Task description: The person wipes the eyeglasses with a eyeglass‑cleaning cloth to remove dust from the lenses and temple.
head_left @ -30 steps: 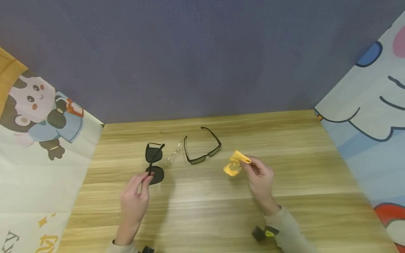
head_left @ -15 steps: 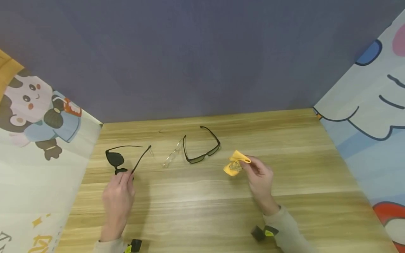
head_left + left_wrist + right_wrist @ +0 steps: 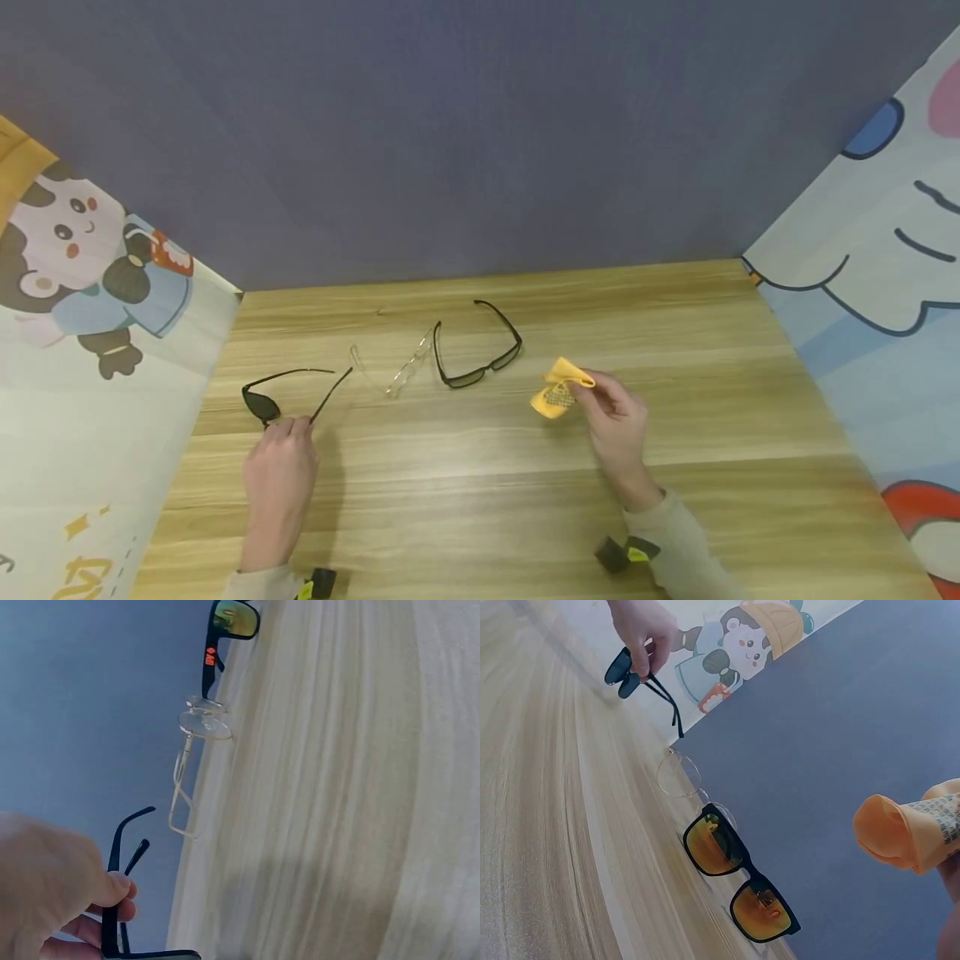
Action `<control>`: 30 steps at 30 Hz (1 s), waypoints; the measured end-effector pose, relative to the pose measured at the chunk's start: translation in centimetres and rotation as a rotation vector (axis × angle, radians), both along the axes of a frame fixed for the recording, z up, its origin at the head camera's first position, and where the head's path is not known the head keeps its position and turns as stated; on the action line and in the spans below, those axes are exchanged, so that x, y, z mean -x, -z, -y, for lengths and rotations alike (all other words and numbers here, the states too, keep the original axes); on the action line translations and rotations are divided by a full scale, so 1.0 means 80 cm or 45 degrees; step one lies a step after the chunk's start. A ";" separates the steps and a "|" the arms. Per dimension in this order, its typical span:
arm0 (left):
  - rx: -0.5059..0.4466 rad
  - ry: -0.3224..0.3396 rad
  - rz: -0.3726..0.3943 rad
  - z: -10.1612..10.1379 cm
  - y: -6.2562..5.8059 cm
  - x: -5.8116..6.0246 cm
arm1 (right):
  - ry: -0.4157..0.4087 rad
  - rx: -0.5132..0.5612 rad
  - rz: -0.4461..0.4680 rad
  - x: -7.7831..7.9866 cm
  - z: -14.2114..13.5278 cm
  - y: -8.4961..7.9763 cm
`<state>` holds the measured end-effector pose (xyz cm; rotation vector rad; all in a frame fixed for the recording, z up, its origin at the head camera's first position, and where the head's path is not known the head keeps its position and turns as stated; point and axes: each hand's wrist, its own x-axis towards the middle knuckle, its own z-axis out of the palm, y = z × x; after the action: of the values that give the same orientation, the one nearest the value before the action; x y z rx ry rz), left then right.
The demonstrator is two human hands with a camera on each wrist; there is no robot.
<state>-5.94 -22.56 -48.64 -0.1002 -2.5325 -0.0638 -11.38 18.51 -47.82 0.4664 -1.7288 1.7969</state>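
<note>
Left fingers [image 3: 127, 909] pinching your black sunglasses [image 3: 261, 407], right fingers [image 3: 589, 399] pinching your yellow cloth [image 3: 553, 403], mirrored shades [image 3: 467, 379] chilling far-middle

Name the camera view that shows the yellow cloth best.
The head view: the yellow cloth sits wholly inside the frame there, only its pinched part covered. The right wrist view shows it larger but cut off at the right edge; the left wrist view doesn't show it.

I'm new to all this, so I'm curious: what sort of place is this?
Probably an indoor booth or tabletop workspace, though little beyond it shows: a wood-grain table, a plain blue-grey backdrop behind it, and cartoon-printed panels on both sides.
</note>
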 end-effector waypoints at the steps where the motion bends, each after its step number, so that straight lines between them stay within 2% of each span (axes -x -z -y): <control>1: 0.001 -0.002 0.010 0.000 0.001 0.000 | 0.001 0.000 0.002 0.000 0.000 0.000; 5: 0.019 -0.001 0.047 0.000 0.005 -0.001 | 0.006 0.002 -0.011 0.000 0.002 0.000; 12: 0.061 0.008 0.090 -0.004 0.007 -0.002 | -0.043 0.049 -0.082 0.000 0.005 -0.001; 17: 0.063 -0.001 0.101 -0.007 0.008 -0.004 | -0.028 0.036 -0.077 0.000 0.007 -0.003; 24: 0.050 -0.021 0.069 -0.013 0.014 -0.004 | -0.031 0.038 -0.055 -0.001 0.006 -0.002; 30: 0.010 -0.023 0.006 -0.020 0.016 0.000 | -0.076 0.078 -0.086 -0.001 0.007 -0.002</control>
<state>-5.93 -20.99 -49.96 -0.0799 -2.5382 -0.0467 -11.34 17.92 -47.66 0.5521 -1.6248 1.8489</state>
